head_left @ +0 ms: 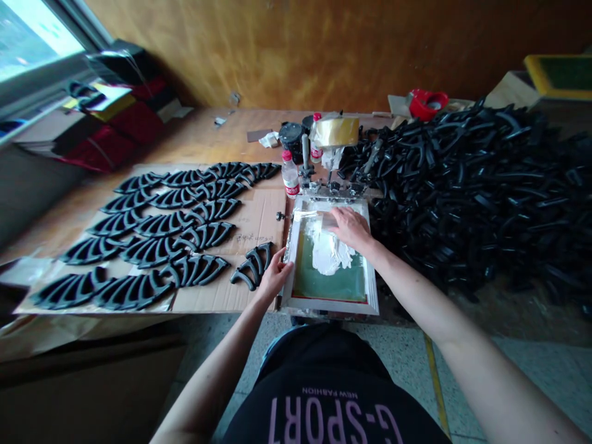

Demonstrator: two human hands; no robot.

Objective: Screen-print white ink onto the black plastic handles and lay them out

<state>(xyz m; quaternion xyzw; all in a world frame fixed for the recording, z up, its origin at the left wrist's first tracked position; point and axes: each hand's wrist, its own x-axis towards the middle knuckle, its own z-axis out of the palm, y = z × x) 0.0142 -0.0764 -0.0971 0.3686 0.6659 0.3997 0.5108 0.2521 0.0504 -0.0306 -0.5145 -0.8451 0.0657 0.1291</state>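
A screen printing frame (373, 290) with a green mesh lies in front of me, clamped at its far end. White ink (329, 258) is smeared thickly over the middle of the mesh. My right hand (350, 227) is closed on a squeegee (311, 217), whose pale, ink-coated edge lies across the upper part of the mesh. The hand partly hides it. At the frame's left edge is my left hand (276, 272), thumb and fingers around the rim. Beside it, a few black curved plastic pieces (253, 266) lie on cardboard.
Rows of black curved pieces (139, 293) cover the cardboard (263, 216) on the left. A large heap of similar pieces (472, 185) fills the right. Behind the frame stand a red-capped bottle (290, 176), a black tub (291, 134) and a tape roll (337, 131). Farther back sits a red tape dispenser (425, 105).
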